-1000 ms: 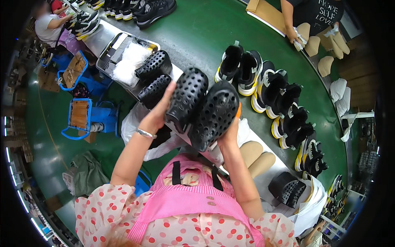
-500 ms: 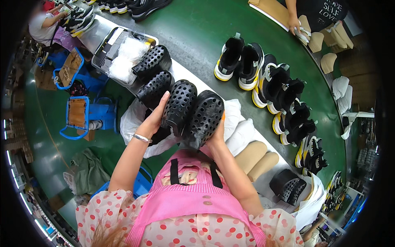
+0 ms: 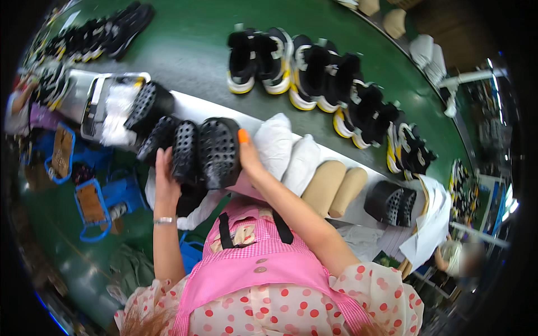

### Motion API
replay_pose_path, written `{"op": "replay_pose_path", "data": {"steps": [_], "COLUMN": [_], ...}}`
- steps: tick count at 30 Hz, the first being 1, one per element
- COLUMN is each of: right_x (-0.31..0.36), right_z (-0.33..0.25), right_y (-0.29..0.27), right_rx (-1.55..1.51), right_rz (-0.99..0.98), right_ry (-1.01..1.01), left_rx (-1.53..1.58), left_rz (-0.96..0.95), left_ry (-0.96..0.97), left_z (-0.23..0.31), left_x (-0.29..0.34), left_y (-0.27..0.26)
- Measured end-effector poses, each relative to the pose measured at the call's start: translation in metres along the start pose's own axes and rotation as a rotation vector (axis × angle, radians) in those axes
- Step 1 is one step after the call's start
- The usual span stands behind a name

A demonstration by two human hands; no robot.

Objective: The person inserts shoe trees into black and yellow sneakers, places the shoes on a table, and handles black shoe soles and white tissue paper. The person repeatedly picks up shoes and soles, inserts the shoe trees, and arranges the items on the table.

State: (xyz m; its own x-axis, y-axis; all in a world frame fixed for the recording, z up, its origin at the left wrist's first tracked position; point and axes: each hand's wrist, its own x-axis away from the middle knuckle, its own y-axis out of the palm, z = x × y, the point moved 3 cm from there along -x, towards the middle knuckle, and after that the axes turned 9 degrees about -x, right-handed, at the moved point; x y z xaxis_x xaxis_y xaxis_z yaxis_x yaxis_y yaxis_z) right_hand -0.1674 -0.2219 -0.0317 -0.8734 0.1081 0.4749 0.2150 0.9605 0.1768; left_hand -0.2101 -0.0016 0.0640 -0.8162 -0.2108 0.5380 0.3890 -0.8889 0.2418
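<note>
Two black plastic shoe forms, rounded and full of holes, are pressed side by side between my hands. My left hand [image 3: 167, 175] is closed on the outer side of the narrower-looking left form [image 3: 186, 152]. With an orange covering on one fingertip, my right hand [image 3: 250, 155] grips the outer side of the right form [image 3: 219, 150]. Their undersides are hidden. Just beyond, to the left, another pair of such forms lies close by: the upper form [image 3: 150, 106] and the lower form [image 3: 158, 139]. White bag-wrapped forms [image 3: 274, 144] lie right of my right hand.
Beige forms [image 3: 324, 187] and another black perforated pair [image 3: 386, 203] lie along the white ledge to the right. Black shoes with yellow soles [image 3: 319, 70] stand in a row on the green table [image 3: 190, 50]. A bin of white material [image 3: 116, 109] and blue stools [image 3: 92, 203] are left.
My view has swung to the right, shifting the surroundings leftward. Both hands have brought the held pair left beside the other pair, and the forms have turned more upright.
</note>
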Motion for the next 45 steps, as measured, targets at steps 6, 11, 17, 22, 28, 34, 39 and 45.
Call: {"op": "replay_pose_path", "data": {"steps": [6,11,17,22,28,34,39,45], "right_x": [0.009,0.026,0.11,0.172,0.228,0.229,0.229,0.249], "right_z": [-0.006,-0.023,-0.07,-0.069,-0.052,-0.014,-0.005,-0.023], "right_y": [0.003,-0.012,-0.074,-0.162,-0.233,-0.253,-0.278,-0.355], "right_rx": [0.148,0.27,0.641,0.965,1.118,0.778,0.782,0.831], "right_rz": [0.026,-0.045,-0.096,0.301,0.773,0.734,0.717,0.577], "right_ry": [-0.201,-0.207,-0.428,-0.83,-0.421,-0.201,-0.232,-0.242], "left_rx": [-1.277,-1.694,-1.768,-1.815,-1.359,-1.591,-1.549,-1.527], "left_rz": [-0.132,-0.227,-0.313,-0.332,-0.627,-0.589,-0.604,-0.548], "left_ry": [1.018,1.143,1.166,1.143,0.974,0.644,0.552,0.651], "left_z": [0.067,0.043,0.054,0.061,0.034,-0.099,-0.145,-0.189], "left_x": [0.085,0.076,0.078,0.089,0.107,0.06,0.075,0.124], "left_y": [0.079,0.095,0.09,0.108,0.155,0.177,0.195,0.221]}}
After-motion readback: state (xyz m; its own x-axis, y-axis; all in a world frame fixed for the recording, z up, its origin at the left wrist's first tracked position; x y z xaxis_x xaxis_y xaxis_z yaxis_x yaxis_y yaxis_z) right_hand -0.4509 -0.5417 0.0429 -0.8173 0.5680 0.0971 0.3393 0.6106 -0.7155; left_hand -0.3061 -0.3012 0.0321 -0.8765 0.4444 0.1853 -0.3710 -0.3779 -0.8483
